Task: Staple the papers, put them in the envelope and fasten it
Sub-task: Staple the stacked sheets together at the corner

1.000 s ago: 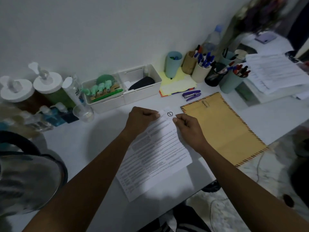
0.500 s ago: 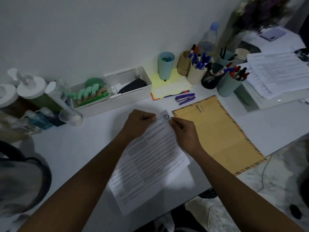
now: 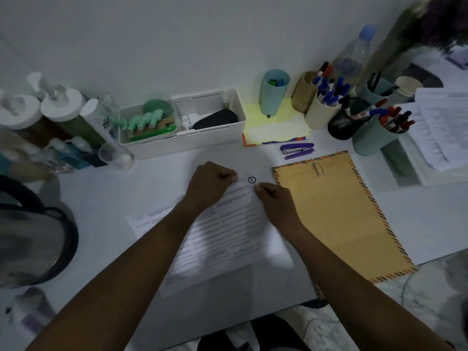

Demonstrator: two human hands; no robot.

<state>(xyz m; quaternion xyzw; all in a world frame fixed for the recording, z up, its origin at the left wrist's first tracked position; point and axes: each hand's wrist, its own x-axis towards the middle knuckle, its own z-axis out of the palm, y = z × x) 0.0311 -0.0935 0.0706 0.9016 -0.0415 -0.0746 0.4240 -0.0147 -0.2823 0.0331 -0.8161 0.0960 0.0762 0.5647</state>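
Note:
Printed white papers lie on the white desk in front of me, the top sheet marked with a circled 1 at its far corner. My left hand pinches the far edge of the papers left of that mark. My right hand pinches the same corner from the right. A lower sheet sticks out to the left under my left forearm. A brown envelope with a striped border and a string clasp lies flat just right of the papers. A purple stapler rests beyond the envelope's top edge.
A white organiser box stands behind the papers. Pump bottles crowd the far left, cups of pens the far right. Yellow sheets lie by the stapler. A paper stack sits on a tray at right. The desk edge runs near my elbows.
The camera view shifted slightly. A lower sheet now shows fanned out to the left beneath the top page. Both hands keep their pinch on the far corner.

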